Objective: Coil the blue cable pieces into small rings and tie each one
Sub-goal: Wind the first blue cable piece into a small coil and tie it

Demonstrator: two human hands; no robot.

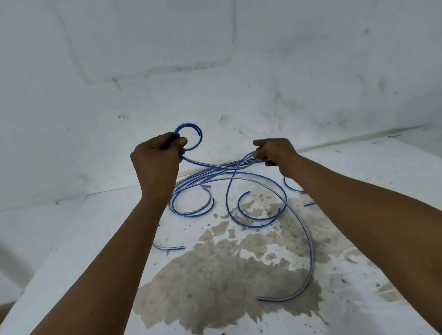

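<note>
Left hand [157,158] fingers pinch the small blue plastic cable ring [188,139]; right hand [273,152] fingers grip its trailing length, best fed under steady tension

We see a white worktop [95,242], scuffed and speckled, with a large brownish stain [222,283] spreading across its middle toward the near edge. On it lie loose blue cable pieces [191,213], curled in open loops near the far side. One long piece [306,239] sweeps in an arc over the stain, and its end rests on the stain's near part. A short piece [168,247] lies apart at the left.
</note>
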